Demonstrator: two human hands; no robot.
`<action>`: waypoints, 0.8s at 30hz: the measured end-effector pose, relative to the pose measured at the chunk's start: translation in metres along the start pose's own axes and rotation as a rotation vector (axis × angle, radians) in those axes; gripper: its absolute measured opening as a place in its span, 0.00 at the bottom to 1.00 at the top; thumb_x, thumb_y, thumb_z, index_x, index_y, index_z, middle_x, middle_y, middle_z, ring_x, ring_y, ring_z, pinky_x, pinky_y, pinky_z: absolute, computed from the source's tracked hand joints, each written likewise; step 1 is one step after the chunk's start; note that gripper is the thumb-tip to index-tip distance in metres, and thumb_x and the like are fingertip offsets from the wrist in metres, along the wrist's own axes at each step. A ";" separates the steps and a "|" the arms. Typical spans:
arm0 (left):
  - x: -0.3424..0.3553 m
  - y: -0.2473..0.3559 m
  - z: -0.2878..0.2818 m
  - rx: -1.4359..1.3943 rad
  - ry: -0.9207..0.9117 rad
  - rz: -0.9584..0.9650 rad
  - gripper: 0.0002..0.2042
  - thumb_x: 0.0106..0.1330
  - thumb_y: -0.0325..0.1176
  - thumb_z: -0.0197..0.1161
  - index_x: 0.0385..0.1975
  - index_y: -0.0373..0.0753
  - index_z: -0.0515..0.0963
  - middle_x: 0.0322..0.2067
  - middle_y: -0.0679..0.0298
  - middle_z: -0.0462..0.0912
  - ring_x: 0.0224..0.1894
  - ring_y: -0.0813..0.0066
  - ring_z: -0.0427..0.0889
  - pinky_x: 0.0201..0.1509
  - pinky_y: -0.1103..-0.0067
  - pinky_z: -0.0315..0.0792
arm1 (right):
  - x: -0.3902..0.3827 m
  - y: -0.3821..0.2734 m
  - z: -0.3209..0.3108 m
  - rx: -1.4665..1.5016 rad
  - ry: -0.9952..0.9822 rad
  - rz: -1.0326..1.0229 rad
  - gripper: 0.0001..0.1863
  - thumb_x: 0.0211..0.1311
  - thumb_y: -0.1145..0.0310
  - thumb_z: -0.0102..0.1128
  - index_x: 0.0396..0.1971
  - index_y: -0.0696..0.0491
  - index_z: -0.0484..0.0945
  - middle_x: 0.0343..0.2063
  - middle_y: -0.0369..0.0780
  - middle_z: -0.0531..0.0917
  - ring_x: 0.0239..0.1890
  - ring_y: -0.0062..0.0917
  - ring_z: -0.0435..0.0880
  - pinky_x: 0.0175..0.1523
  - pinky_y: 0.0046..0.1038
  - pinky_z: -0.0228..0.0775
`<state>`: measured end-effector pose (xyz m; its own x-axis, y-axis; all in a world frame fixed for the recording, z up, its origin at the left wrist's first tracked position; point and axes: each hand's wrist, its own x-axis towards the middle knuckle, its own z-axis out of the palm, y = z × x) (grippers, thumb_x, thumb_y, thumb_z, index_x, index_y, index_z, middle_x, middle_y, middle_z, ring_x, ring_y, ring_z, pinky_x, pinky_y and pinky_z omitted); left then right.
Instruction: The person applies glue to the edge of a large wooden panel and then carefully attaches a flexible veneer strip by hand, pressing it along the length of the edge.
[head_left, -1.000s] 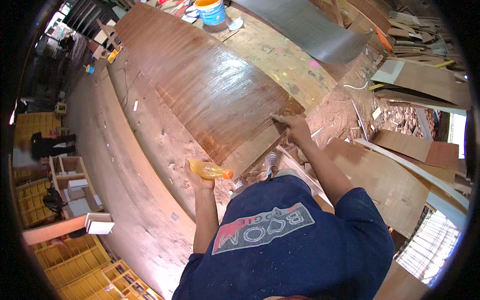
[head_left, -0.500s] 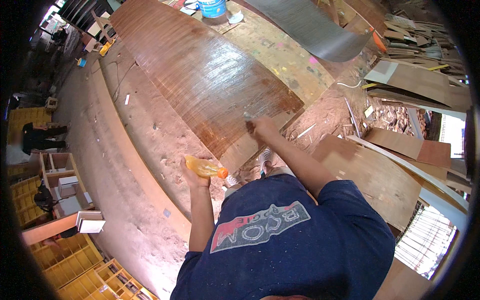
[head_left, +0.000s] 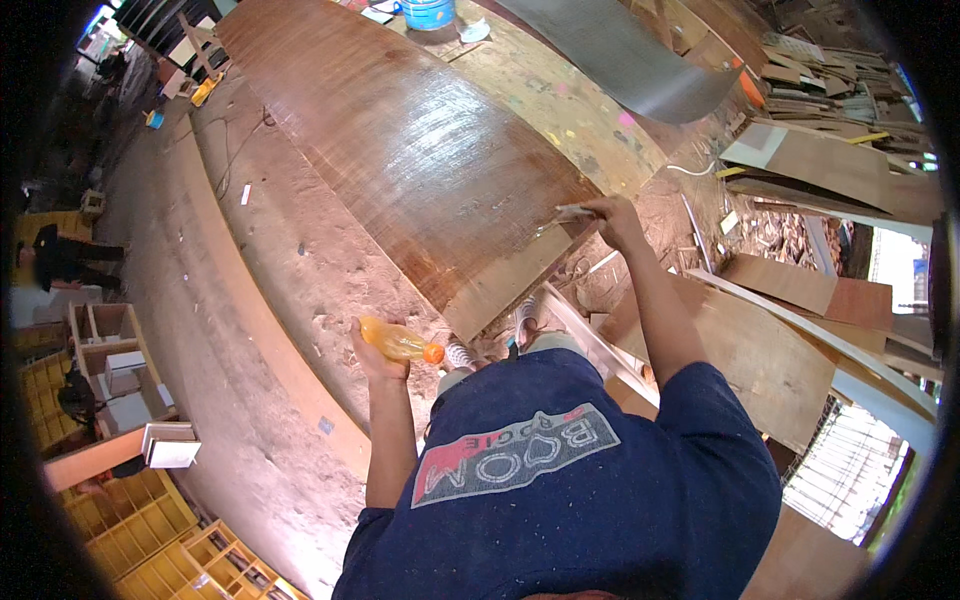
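Note:
A clear plastic bottle (head_left: 397,340) with an orange cap and yellowish contents lies tilted in my left hand (head_left: 374,356), whose fingers wrap round it beside the near left edge of a long wooden panel (head_left: 350,160). My right hand (head_left: 617,220) is closed on a small, flat, pale spreader (head_left: 574,210) at the panel's near right corner. Wet, shiny brown coating covers most of the panel. Along its near end runs a paler, duller strip. How far the spreader presses on the surface I cannot tell.
Beyond the panel lie a paint-spotted board (head_left: 590,130), a blue bucket (head_left: 428,14) and a curved dark sheet (head_left: 620,65). Stacked boards (head_left: 730,350) fill the right side. A long curved plank (head_left: 270,330) rests on the left floor. A person in dark clothes (head_left: 75,258) stands far left.
My right hand has swept right with the spreader, from the panel's near middle to its right corner. The left hand has shifted slightly left with the bottle.

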<state>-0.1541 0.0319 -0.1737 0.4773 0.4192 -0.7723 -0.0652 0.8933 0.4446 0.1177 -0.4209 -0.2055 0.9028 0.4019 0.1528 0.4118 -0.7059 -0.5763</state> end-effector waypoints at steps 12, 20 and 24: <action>-0.002 0.009 0.009 -0.032 -0.072 -0.027 0.22 0.73 0.58 0.53 0.43 0.42 0.71 0.34 0.57 0.77 0.36 0.59 0.81 0.51 0.61 0.83 | -0.035 -0.003 -0.028 -0.233 -0.322 -0.017 0.27 0.48 0.83 0.57 0.46 0.42 0.90 0.33 0.47 0.88 0.32 0.41 0.85 0.42 0.38 0.78; 0.002 0.002 0.007 0.030 -0.118 -0.076 0.21 0.73 0.58 0.55 0.42 0.43 0.72 0.31 0.59 0.77 0.34 0.62 0.80 0.45 0.63 0.81 | -0.078 -0.049 0.073 -0.098 0.370 0.060 0.26 0.51 0.83 0.54 0.50 0.49 0.87 0.43 0.47 0.89 0.44 0.41 0.88 0.53 0.37 0.79; 0.003 0.003 0.008 0.003 -0.087 -0.084 0.22 0.72 0.58 0.56 0.42 0.42 0.72 0.31 0.57 0.78 0.34 0.60 0.81 0.44 0.63 0.82 | -0.119 -0.097 0.080 -0.339 0.237 0.090 0.26 0.55 0.78 0.55 0.55 0.49 0.84 0.41 0.48 0.88 0.44 0.44 0.87 0.53 0.41 0.78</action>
<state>-0.1461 0.0344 -0.1707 0.5556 0.3272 -0.7644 -0.0192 0.9241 0.3817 -0.0391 -0.3537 -0.2320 0.9242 0.2124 0.3172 0.3115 -0.9001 -0.3047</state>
